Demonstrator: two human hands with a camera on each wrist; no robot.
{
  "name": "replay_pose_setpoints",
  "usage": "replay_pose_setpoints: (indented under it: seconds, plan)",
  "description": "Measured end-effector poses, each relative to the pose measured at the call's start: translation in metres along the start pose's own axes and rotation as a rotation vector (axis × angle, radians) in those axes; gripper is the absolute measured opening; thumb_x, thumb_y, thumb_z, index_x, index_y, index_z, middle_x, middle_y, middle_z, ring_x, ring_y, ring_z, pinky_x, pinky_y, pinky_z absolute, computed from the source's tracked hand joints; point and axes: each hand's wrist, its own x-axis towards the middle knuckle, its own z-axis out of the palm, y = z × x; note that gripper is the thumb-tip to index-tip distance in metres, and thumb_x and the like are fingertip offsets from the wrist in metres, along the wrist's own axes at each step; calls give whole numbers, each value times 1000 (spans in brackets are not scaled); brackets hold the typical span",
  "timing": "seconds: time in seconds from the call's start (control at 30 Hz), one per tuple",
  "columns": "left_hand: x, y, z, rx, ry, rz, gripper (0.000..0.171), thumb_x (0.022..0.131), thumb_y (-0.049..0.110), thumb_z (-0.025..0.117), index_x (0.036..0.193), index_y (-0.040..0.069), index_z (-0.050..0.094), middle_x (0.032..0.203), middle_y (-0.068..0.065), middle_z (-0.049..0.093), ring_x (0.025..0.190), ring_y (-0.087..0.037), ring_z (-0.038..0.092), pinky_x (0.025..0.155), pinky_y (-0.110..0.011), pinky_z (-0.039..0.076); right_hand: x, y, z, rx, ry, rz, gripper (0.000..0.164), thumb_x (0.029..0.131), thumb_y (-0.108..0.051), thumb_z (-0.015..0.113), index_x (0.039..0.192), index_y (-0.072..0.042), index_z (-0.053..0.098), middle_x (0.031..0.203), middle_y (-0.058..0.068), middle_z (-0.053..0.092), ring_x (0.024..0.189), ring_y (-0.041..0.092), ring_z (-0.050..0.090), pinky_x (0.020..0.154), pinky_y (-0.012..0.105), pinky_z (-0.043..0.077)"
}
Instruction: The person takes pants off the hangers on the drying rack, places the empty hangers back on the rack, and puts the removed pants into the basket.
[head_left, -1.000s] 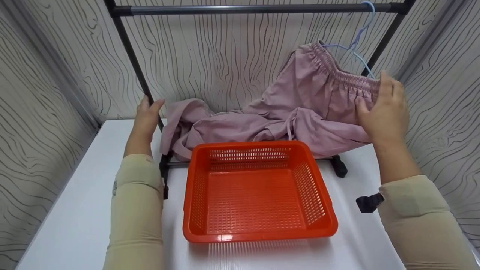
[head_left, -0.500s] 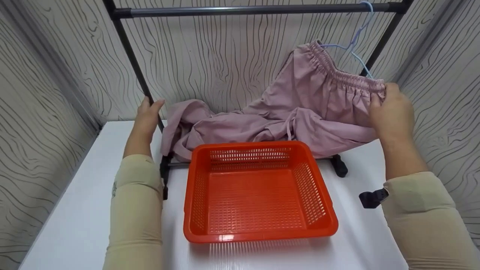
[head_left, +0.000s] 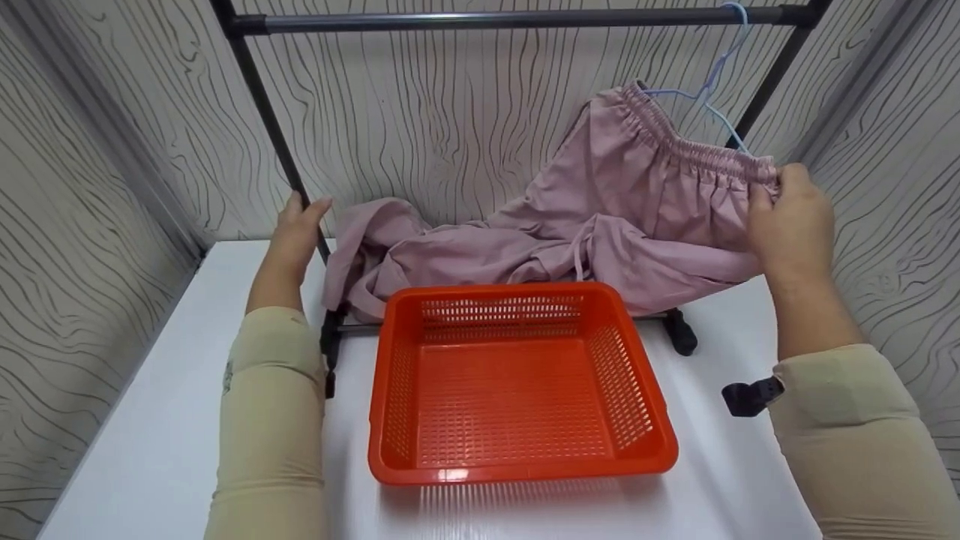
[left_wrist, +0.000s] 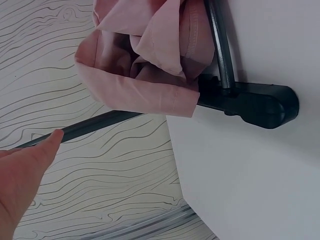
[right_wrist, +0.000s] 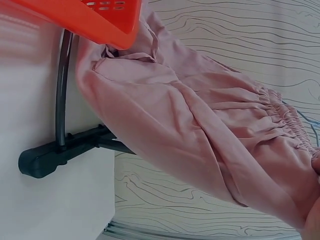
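Mauve pink trousers (head_left: 652, 180) with a gathered elastic waistband droop from a light blue hanger (head_left: 716, 82), whose lower part is inside the waistband. My right hand (head_left: 795, 221) pinches the waistband's right end, thumb in front. In the right wrist view, only part of that hand shows at the edge beside the trousers (right_wrist: 185, 115). My left hand (head_left: 292, 240) holds the left upright of the dark clothes rack (head_left: 262, 97), its thumb and fingers on either side of the pole. The left wrist view hides most of its fingers; the thumb (left_wrist: 50, 145) lies against the pole.
A red perforated plastic basket (head_left: 517, 476) stands on the white table (head_left: 142, 420), before the rack. The trouser legs lie bunched behind it, over the rack's lower bar. Rack feet (head_left: 681, 334) stand on the table. Patterned wall panels (head_left: 450, 112) enclose the back and sides.
My right hand has shifted rightward and slightly down, and its raised fingers now bend behind the waistband. The waistband's right end has been drawn outward. The left hand has stayed at the pole.
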Motion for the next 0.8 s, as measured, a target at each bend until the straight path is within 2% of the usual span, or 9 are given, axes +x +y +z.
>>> replay_pose_setpoints:
  seconds: [0.27,0.5,0.8]
  plan:
    - [-1,-3,-1,-21,2,16,83,90,55,37,146,14,-7,152,-9,-8,138,-24,-4,111,-41,4,-1,-5,-2,2,48,-44,36,95,-31,40,110,1,47,104,26,55,95,39,48,82,52,34]
    - [-4,-4,-2,29,11,-12,84,87,62,36,147,19,-6,152,-8,-11,138,-25,-7,110,-44,5,-1,-6,0,49,143,-113,30,93,-25,45,103,2,51,98,24,57,89,38,50,79,49,35]
    - [-6,-4,-2,12,-21,-4,85,88,61,36,146,17,-8,152,-7,-12,138,-24,-9,110,-43,4,0,-6,-2,37,125,-51,34,93,-29,42,106,1,50,99,19,55,88,30,46,77,44,35]
